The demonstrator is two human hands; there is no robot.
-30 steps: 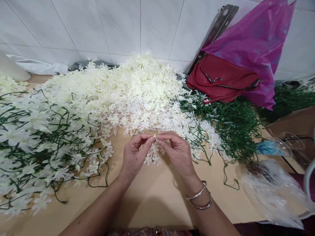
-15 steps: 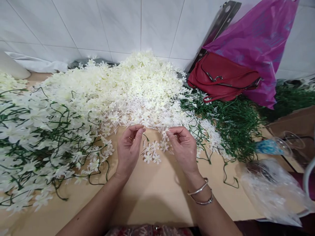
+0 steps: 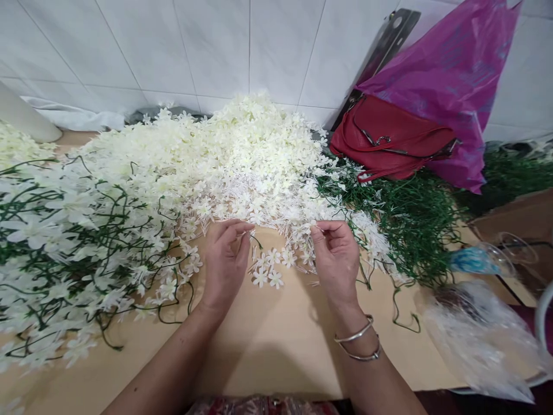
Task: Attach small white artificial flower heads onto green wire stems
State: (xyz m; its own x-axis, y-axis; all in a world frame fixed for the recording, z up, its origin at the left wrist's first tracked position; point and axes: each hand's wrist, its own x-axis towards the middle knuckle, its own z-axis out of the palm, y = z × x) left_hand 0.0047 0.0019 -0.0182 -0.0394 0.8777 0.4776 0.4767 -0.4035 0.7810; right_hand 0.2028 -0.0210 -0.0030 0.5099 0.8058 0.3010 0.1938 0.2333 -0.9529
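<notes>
My left hand [image 3: 227, 268] is closed in a pinch at the near edge of the white flower pile [image 3: 259, 144]. From its fingertips a short green plastic stem [image 3: 258, 242] sticks out. My right hand [image 3: 337, 262] also pinches, thumb against forefinger, beside loose white petals and stamens; the small pale thing at its fingertips is too small to name. Between the hands, several loose white artificial flowers [image 3: 275, 279] lie flat on the table [image 3: 268, 334].
At left is a heap of white flowers on green stems [image 3: 78, 248]. To the right lie bare green stems [image 3: 415, 225], a red handbag [image 3: 393, 135], a purple plastic bag [image 3: 453, 86] and a clear plastic bag [image 3: 479, 340]. A tiled wall [image 3: 216, 46] stands behind.
My right hand has moved to the right, away from my left hand, still pinching. My left hand stays nearly in place with the stem. The loose flowers between them lie as before.
</notes>
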